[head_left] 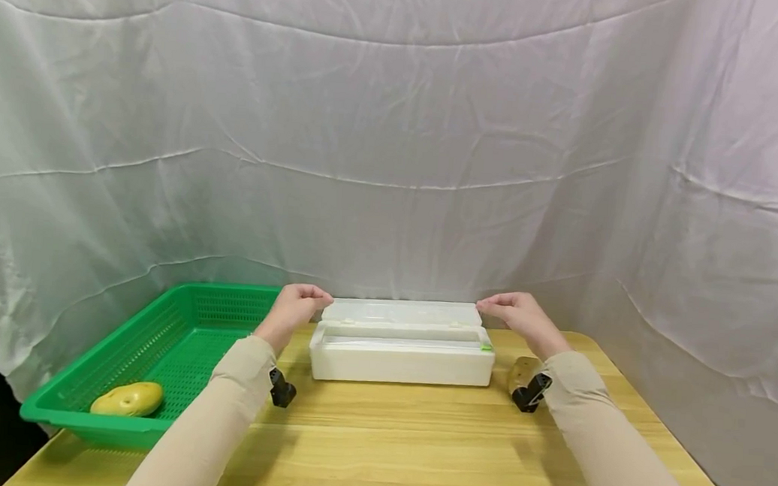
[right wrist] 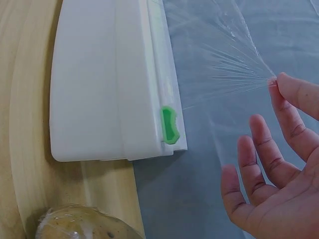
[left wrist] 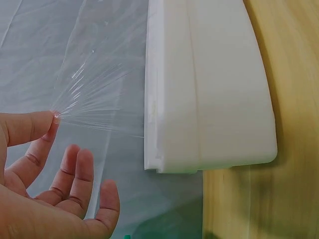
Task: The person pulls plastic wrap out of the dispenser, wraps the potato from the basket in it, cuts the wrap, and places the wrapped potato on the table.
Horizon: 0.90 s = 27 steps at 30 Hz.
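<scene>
Near the far edge of the pale wooden bench (head_left: 375, 445) sits a long white plastic box (head_left: 402, 366); just off its back corners, the left hand (head_left: 293, 310) and right hand (head_left: 524, 318) each pinch thin clear plastic film (left wrist: 84, 102) between thumb and forefinger, other fingers free.

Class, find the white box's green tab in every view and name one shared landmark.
Head: green tab, right of and below centre, on the white box.
Left wrist: not in it.
Right wrist: green tab near centre, on the white box's edge.
Shared landmark: the white box.
</scene>
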{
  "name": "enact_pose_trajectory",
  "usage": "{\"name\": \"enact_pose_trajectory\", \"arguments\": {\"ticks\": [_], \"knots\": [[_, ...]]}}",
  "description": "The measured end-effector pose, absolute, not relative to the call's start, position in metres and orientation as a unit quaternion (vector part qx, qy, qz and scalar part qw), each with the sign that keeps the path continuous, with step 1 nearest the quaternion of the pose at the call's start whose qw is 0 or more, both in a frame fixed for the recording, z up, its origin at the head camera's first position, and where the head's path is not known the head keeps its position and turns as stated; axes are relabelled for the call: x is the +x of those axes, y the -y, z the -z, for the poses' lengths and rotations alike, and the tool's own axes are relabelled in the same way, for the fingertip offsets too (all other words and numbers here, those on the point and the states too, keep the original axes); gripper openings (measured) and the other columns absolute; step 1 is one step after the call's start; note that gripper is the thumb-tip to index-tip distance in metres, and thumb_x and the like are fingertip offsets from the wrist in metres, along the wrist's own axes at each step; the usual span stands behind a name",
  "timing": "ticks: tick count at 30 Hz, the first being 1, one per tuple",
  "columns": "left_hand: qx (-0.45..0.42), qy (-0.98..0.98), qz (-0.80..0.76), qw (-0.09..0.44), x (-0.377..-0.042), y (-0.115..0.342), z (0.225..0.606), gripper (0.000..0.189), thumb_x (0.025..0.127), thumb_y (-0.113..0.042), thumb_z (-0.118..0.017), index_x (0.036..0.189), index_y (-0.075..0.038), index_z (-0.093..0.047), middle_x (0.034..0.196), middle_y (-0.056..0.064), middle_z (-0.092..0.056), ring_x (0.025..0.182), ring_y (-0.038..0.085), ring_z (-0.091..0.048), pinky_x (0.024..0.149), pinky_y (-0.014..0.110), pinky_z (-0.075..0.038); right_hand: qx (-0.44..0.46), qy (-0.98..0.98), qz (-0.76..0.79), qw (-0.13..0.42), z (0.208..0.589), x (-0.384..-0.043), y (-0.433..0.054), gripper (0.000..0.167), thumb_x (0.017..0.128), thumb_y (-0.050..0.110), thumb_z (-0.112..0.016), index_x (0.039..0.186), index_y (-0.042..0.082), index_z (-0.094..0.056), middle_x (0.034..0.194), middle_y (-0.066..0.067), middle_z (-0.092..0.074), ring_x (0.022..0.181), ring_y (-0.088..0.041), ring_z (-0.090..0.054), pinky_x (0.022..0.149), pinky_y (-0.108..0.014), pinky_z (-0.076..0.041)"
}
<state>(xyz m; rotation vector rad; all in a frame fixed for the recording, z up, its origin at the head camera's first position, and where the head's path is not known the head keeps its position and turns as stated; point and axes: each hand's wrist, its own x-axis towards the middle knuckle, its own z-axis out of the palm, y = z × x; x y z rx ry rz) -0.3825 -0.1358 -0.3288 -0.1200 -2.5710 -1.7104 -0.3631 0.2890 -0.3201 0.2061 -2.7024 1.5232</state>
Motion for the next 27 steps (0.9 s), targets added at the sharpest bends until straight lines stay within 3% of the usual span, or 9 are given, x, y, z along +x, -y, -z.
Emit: {"name": "enact_pose_trajectory", "arguments": {"ticks": [10, 15, 19, 27], "knots": [[-0.049, 0.83, 0.555, 0.034, -0.385, 0.14, 0.323, 0.019, 0.107, -0.02, -0.064, 0.111, -0.007, -0.076, 0.141, 0.016, -0.066, 0.136, 0.033, -0.054, 0.117, 0.055, -0.042, 0.078, 0.866, -0.494, 0.02, 0.314, -0.364, -0.293, 0.044, 0.106, 0.038, -0.068, 0.13, 0.002, -0.073, 0.153, -0.021, -0.061, 0.149, -0.038, -0.049, 0.122, -0.061, -0.04], [-0.049, 0.829, 0.557, 0.035, -0.385, 0.14, 0.319, 0.02, 0.107, -0.021, -0.064, 0.113, -0.006, -0.076, 0.144, 0.017, -0.065, 0.124, 0.029, -0.055, 0.11, 0.049, -0.044, 0.075, 0.866, -0.494, 0.022, 0.309, -0.364, -0.292, 0.04, 0.106, 0.037, -0.068, 0.128, 0.003, -0.074, 0.15, -0.02, -0.063, 0.146, -0.037, -0.051, 0.12, -0.058, -0.042], [-0.046, 0.828, 0.559, 0.031, -0.385, 0.141, 0.316, 0.021, 0.107, -0.022, -0.064, 0.115, -0.007, -0.076, 0.147, 0.016, -0.064, 0.128, 0.031, -0.054, 0.114, 0.053, -0.044, 0.075, 0.866, -0.494, 0.02, 0.305, -0.364, -0.292, 0.04, 0.107, 0.037, -0.068, 0.128, 0.004, -0.073, 0.15, -0.02, -0.063, 0.146, -0.036, -0.051, 0.12, -0.057, -0.042], [-0.045, 0.835, 0.548, 0.033, -0.385, 0.142, 0.311, 0.023, 0.108, -0.023, -0.061, 0.119, -0.007, -0.075, 0.149, 0.016, -0.062, 0.142, 0.035, -0.051, 0.12, 0.059, -0.041, 0.075, 0.869, -0.487, 0.032, 0.298, -0.364, -0.292, 0.042, 0.106, 0.037, -0.069, 0.128, 0.002, -0.073, 0.147, -0.018, -0.065, 0.135, -0.029, -0.054, 0.102, -0.037, -0.046]]}}
